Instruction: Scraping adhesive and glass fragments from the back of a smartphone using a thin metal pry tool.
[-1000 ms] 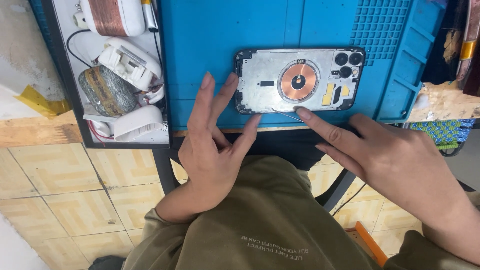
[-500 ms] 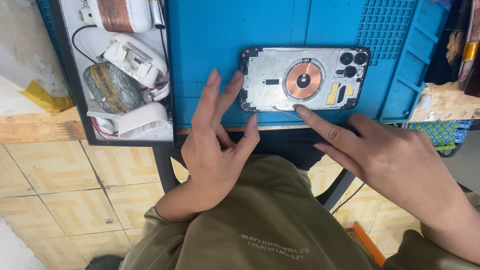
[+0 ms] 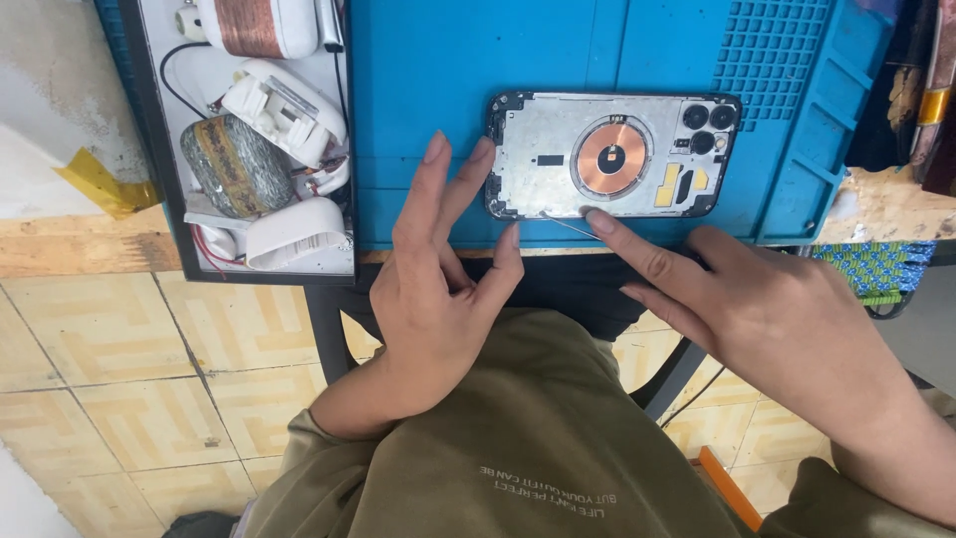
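An opened silver smartphone back housing with a copper-coloured charging coil ring and black camera cutouts (image 3: 612, 156) is laid flat, long side across, on a blue silicone repair mat (image 3: 428, 90), close to the mat's near edge. The left hand (image 3: 438, 289) is held open with fingers spread and extended; two fingertips are placed at the housing's left short edge, just touching or right beside it, contact cannot be confirmed, while the thumb is rested on the mat near its front edge. The right hand (image 3: 767, 309) is extended from the right, index finger stretched out with its tip pressed at the housing's near long edge, just below the coil ring; the remaining fingers are loosely curled. A thin metal pick or needle-like tool (image 3: 566, 223) is seen lying slanted under that index fingertip against the housing's lower edge; whether it is pinched or only pressed down cannot be told. To the left of the mat, a black-rimmed white tray (image 3: 339, 149) is placed, filled with white plastic parts, a copper-wound coil (image 3: 249, 25) and a round grey-green wound component (image 3: 231, 164). A gridded compartment section (image 3: 777, 60) is moulded into the mat's right part. An olive-green sweatshirt (image 3: 518, 448) is seen below, over a beige tiled floor (image 3: 129, 399).
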